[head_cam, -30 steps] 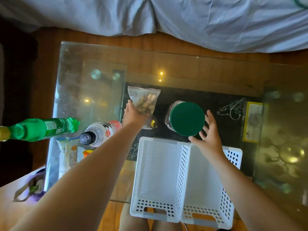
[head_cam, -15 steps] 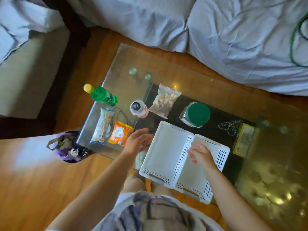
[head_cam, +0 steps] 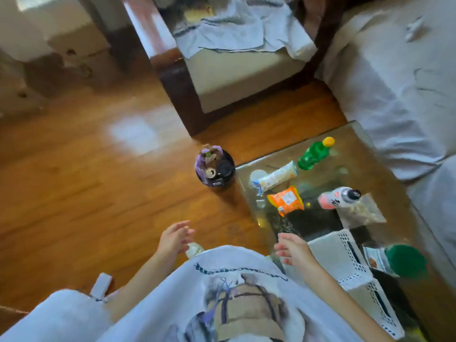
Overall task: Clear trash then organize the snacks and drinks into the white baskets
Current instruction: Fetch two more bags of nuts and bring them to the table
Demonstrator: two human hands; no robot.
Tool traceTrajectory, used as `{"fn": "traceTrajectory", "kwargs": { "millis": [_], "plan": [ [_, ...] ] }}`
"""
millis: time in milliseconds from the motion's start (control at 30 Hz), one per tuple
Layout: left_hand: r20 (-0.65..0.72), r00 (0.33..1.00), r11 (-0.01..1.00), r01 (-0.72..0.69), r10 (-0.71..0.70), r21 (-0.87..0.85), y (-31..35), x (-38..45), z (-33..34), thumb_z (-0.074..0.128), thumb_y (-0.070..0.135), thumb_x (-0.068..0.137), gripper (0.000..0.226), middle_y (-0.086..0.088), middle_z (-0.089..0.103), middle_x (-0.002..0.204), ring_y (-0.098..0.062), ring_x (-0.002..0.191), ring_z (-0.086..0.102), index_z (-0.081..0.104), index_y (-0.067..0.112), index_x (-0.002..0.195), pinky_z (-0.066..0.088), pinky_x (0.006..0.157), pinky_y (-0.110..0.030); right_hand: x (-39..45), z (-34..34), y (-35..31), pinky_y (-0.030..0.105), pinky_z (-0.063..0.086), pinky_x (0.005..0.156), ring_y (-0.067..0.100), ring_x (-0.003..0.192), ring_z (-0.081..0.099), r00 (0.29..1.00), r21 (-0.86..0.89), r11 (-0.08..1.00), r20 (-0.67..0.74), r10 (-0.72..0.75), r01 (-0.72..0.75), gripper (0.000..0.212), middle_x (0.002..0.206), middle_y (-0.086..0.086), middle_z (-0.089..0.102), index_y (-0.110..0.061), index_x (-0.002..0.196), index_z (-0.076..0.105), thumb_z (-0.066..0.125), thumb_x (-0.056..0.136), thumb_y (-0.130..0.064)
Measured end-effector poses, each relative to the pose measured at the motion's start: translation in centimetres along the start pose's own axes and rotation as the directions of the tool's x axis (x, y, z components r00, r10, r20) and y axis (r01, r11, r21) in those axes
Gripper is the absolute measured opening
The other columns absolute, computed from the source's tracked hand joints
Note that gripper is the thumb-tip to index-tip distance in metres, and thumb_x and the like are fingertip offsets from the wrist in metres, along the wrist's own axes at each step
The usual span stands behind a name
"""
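On the glass table [head_cam: 350,144] lie a green bottle [head_cam: 313,152], a long pale snack pack [head_cam: 277,178], an orange snack bag [head_cam: 286,200], a white and pink bottle [head_cam: 339,197], a clear bag of nuts [head_cam: 361,211] and a green-lidded jar [head_cam: 404,260]. The white baskets [head_cam: 345,265] stand at the table's near edge. My left hand [head_cam: 174,236] hovers open over the floor, just above a small pale crumpled thing [head_cam: 194,250]. My right hand [head_cam: 291,246] is open beside the near basket's left wall.
A dark bin [head_cam: 215,172] holding a can and purple trash stands on the wooden floor [head_cam: 86,181] left of the table. A cushioned seat [head_cam: 237,67] is behind it, and a covered sofa [head_cam: 394,82] lies beyond the table.
The view has swung left toward the floor and bin. My left hand has moved off the table down to the floor side, and my right hand has left the baskets.
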State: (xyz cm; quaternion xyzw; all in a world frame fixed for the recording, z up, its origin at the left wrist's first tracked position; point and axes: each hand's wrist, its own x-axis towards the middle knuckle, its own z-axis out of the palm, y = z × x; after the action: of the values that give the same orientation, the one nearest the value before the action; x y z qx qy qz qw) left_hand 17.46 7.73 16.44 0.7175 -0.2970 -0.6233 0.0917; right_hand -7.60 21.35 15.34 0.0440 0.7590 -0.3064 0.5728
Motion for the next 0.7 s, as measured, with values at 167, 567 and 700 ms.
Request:
{"fn": "traceTrajectory", "kwargs": {
  "millis": [167, 567, 700],
  "plan": [
    [-0.143, 0.983, 0.971, 0.081, -0.115, -0.224, -4.0, 1.1, -13.8, 0.042, 0.003, 0.096, 0.032, -0.008, 0.059, 0.080, -0.014, 0.055, 0.051, 0.047, -0.002, 0.128, 0.041, 0.045, -0.019, -2.3, 10.5, -2.1, 0.019, 0.034, 0.044, 0.015, 0.052, 0.050, 0.998, -0.163, 0.986, 0.060, -0.010, 0.020, 0.020, 0.071, 0.009, 0.055, -0.008, 0.113, 0.053, 0.047, 0.093, -0.007],
    [-0.251, 0.905, 0.813, 0.152, -0.343, -0.562, -8.1, 3.8, -28.8, 0.045, 0.016, 0.097, 0.029, -0.010, 0.062, 0.113, -0.018, 0.080, 0.058, 0.054, 0.012, 0.125, 0.046, 0.066, -0.027, -2.3, 27.2, -7.6, 0.024, 0.047, 0.051, 0.022, 0.067, 0.055, 0.998, -0.457, 0.888, 0.062, -0.020, 0.046, 0.029, 0.090, 0.014, 0.059, -0.003, 0.121, 0.051, 0.049, 0.094, -0.012],
    [-0.236, 0.922, 0.790, 0.109, -0.308, -0.604, -5.2, 5.9, -31.3, 0.047, 0.020, 0.097, 0.025, -0.004, 0.063, 0.106, -0.017, 0.086, 0.059, 0.056, 0.017, 0.120, 0.048, 0.065, -0.024, -0.2, 33.7, -10.6, 0.036, 0.050, 0.072, 0.032, 0.077, 0.059, 0.999, -0.557, 0.830, 0.041, -0.004, 0.026, 0.031, 0.099, 0.022, 0.060, 0.001, 0.121, 0.052, 0.050, 0.093, -0.012]
  ]
}}
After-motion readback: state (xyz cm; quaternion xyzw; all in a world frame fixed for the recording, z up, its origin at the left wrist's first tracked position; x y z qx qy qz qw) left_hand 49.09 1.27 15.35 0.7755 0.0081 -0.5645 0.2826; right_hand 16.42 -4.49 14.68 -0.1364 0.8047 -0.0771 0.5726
